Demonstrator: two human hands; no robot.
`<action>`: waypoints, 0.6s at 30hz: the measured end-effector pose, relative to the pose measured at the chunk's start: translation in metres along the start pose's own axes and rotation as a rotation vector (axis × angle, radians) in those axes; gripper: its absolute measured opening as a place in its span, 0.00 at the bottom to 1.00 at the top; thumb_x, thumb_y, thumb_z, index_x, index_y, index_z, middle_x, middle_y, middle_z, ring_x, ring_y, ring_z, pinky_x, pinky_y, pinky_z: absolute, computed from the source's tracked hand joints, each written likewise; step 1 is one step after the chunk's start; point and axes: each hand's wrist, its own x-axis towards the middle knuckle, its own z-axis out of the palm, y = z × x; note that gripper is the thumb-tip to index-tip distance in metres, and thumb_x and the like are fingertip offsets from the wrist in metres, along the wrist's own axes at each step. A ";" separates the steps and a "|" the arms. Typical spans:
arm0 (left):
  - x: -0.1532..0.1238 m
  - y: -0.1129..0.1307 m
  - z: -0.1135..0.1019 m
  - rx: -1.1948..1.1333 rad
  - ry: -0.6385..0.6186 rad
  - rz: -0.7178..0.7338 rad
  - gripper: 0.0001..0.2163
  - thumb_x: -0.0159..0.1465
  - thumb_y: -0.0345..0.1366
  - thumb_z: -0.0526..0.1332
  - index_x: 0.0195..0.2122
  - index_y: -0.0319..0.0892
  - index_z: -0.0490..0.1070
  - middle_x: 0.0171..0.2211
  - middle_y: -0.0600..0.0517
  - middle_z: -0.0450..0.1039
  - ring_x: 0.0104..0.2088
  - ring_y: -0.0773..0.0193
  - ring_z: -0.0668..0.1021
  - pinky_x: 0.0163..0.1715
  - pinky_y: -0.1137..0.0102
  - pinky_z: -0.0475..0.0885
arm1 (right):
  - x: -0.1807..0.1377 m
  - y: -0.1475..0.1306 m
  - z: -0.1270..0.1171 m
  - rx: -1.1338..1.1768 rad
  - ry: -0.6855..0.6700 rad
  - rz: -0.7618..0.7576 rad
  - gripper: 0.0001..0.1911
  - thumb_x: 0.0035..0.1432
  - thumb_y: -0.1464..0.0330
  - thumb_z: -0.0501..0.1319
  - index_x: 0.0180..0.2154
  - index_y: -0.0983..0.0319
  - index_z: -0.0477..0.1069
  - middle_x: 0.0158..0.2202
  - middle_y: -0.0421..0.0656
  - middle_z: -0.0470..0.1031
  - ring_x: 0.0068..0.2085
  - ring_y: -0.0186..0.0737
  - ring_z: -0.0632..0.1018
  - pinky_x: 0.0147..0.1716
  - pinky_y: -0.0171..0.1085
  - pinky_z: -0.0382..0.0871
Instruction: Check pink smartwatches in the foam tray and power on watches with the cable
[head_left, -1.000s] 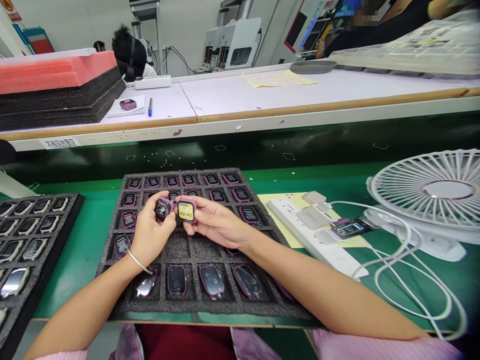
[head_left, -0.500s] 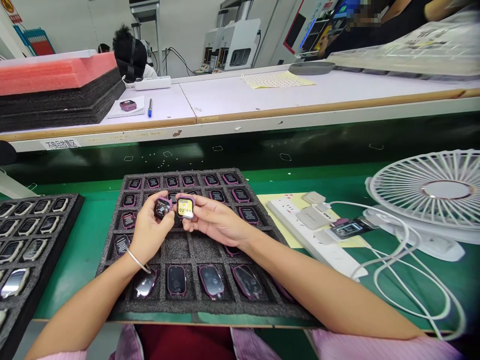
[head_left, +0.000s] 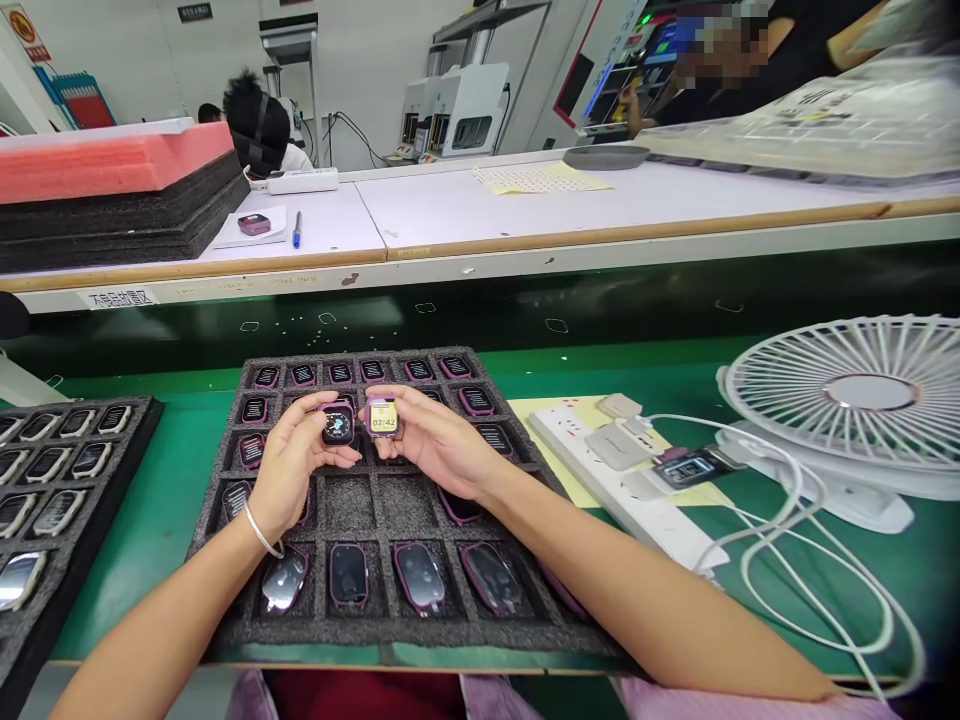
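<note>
My left hand (head_left: pixel 291 462) grips a purple-cased smartwatch (head_left: pixel 337 425) by its edges; its lit screen shows a dark watch face. Beside it, my right hand (head_left: pixel 442 440) holds a second smartwatch (head_left: pixel 383 419) whose yellow-and-white screen reads 02:42. The two watches are held close together, screens toward me, above a black foam tray (head_left: pixel 352 625). Purple-cased watches lie in many of the tray's pockets, several with white text on dark screens. In the front row, a dark-screened watch (head_left: pixel 349 574) lies in its pocket. Two middle pockets below my hands hold nothing.
On the left stands another foam tray (head_left: pixel 112 500) with light-cased watches. To the right are a white power strip (head_left: pixel 600 460) with chargers, looped white cables (head_left: pixel 825 590) and a white fan (head_left: pixel 862 400). Stacked foam (head_left: pixel 112 210) and a pen (head_left: pixel 298 230) lie on the raised shelf.
Both watches have shifted slightly right in view. The left watch is turned more squarely toward the camera, and its screen shows more clearly. The left fingers have changed to an edge grip.
</note>
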 end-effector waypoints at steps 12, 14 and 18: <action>0.001 -0.004 -0.001 0.023 -0.054 -0.020 0.15 0.57 0.38 0.63 0.45 0.42 0.68 0.36 0.54 0.74 0.26 0.64 0.82 0.30 0.67 0.79 | -0.003 0.003 0.003 -0.216 0.009 -0.101 0.17 0.53 0.72 0.64 0.46 0.61 0.70 0.32 0.38 0.74 0.27 0.33 0.76 0.29 0.36 0.67; 0.001 -0.004 -0.001 0.027 -0.056 -0.022 0.15 0.56 0.37 0.63 0.45 0.42 0.67 0.36 0.54 0.74 0.26 0.64 0.82 0.29 0.68 0.79 | -0.003 0.003 0.004 -0.230 0.003 -0.104 0.17 0.53 0.72 0.63 0.46 0.61 0.70 0.32 0.38 0.74 0.27 0.32 0.75 0.29 0.35 0.66; 0.000 -0.003 0.000 0.029 -0.057 -0.029 0.15 0.54 0.35 0.62 0.44 0.42 0.67 0.36 0.55 0.74 0.25 0.65 0.82 0.29 0.68 0.79 | -0.003 0.004 0.004 -0.243 0.000 -0.106 0.16 0.54 0.72 0.63 0.46 0.61 0.70 0.32 0.38 0.74 0.27 0.31 0.75 0.29 0.35 0.67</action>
